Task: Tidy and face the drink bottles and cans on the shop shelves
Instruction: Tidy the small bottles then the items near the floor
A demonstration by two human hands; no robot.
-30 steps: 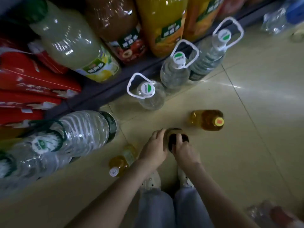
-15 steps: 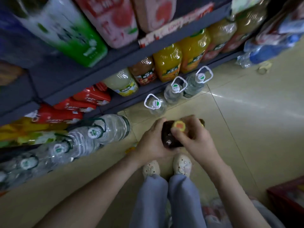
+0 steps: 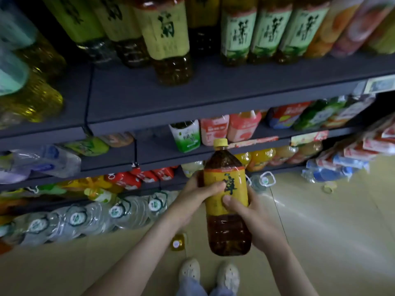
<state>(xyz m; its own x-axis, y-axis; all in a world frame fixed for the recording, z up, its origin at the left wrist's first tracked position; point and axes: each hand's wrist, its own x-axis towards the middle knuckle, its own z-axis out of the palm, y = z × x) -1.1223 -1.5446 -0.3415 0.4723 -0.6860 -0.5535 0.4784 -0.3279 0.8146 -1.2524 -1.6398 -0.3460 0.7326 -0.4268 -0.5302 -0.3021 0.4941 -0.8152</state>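
3 yellow-label tea bottles [image 3: 164, 28] stand on the far top shelf [image 3: 213, 90], with 3 green-label tea bottles [image 3: 265, 28] to their right. 2 hands, the left hand [image 3: 192, 196] and the right hand [image 3: 253, 217], hold 1 brown tea bottle [image 3: 226, 231]. On the near floor [image 3: 320, 231] are 1 small yellow bottle [image 3: 177, 242] and 2 pale shoes [image 3: 189, 270].

Upright tea bottle [image 3: 226, 201] between both hands [image 3: 254, 218], before shelves [image 3: 149, 97].
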